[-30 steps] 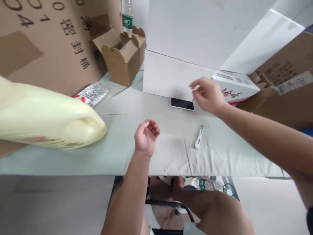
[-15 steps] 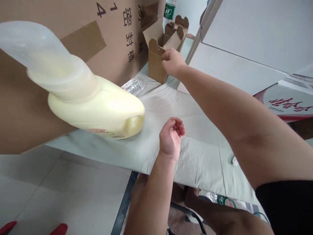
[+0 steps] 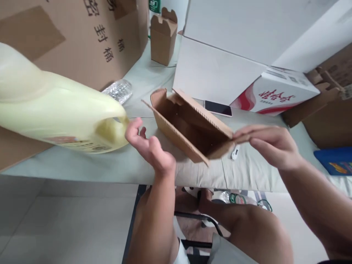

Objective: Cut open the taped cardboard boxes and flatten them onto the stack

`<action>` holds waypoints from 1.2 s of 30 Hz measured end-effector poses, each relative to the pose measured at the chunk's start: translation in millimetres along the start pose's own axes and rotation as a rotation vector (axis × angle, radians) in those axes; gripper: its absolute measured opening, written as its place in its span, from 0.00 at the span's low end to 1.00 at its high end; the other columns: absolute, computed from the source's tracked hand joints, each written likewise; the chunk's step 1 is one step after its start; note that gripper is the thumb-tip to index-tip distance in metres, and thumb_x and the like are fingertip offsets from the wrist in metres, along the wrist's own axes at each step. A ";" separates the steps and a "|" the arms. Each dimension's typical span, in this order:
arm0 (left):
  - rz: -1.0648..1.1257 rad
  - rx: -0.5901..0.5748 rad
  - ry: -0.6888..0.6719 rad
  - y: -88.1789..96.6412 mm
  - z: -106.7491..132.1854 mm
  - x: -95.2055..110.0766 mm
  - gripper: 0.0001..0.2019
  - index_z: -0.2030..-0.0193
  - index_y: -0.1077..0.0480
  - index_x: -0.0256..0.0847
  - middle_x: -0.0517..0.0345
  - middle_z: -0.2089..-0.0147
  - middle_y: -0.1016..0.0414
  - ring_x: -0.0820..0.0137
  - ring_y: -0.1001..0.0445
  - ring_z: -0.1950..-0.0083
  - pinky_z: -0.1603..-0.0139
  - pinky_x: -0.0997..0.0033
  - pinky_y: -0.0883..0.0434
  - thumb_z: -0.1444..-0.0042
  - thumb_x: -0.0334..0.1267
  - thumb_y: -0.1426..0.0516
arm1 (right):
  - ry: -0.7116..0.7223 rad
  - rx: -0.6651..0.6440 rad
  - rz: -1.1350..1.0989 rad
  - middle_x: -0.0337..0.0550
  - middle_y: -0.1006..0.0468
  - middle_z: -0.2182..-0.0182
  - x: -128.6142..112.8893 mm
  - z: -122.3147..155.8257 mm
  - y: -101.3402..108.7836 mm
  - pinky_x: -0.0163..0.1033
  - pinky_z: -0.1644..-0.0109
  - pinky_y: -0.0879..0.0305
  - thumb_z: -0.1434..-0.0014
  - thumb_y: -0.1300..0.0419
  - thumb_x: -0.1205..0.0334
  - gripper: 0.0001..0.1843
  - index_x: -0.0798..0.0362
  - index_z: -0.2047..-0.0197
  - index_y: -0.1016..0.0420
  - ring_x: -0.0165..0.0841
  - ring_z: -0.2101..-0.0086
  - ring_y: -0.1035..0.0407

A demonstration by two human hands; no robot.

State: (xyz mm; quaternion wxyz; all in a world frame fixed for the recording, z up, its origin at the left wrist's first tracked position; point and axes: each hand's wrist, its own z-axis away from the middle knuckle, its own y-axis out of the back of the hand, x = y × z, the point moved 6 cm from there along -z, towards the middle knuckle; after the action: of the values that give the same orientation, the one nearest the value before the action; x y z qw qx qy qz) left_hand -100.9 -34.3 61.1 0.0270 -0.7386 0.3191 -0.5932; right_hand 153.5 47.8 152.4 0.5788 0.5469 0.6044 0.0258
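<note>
A small open cardboard box (image 3: 176, 137) is tilted above the cloth-covered table, its top flaps up and its dark inside facing me. My right hand (image 3: 272, 145) pinches a flap at the box's right end between thumb and fingers. My left hand (image 3: 152, 150) is at the box's left side, palm up, with fingers apart and nothing in it. Its fingertips are close to the handle end of a large pale-yellow jug (image 3: 68, 110); I cannot tell whether they touch. Another small cardboard box (image 3: 162, 42) stands upright farther back.
Behind the jug rises a large printed carton (image 3: 82, 55), with a clear plastic bottle (image 3: 119, 91) lying beside it. A phone (image 3: 218, 108) lies against a white box (image 3: 220, 62). A red-and-white carton (image 3: 272, 93) and a blue item (image 3: 337, 161) are to the right.
My right hand has brought one cardboard box from the back toward me and to the right. My left hand has moved left toward the jug and its fingers have spread. The view has shifted right.
</note>
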 end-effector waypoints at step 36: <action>-0.351 -0.848 -0.113 -74.2 32.0 -25.3 0.15 0.55 0.15 0.48 0.51 0.35 0.36 0.58 0.26 0.44 0.32 0.53 0.32 0.44 0.32 0.42 | 0.045 0.421 0.080 0.49 0.34 0.36 39.6 130.6 -63.3 0.58 0.32 0.31 0.37 0.42 0.58 0.33 0.38 0.30 0.40 0.49 0.35 0.36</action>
State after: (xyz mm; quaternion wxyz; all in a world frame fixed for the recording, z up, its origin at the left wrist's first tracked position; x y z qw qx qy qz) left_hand -42.0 26.5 61.0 -0.3613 -0.7585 0.4016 -0.3645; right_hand 219.2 -28.7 40.9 0.4366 0.6784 0.5872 -0.0659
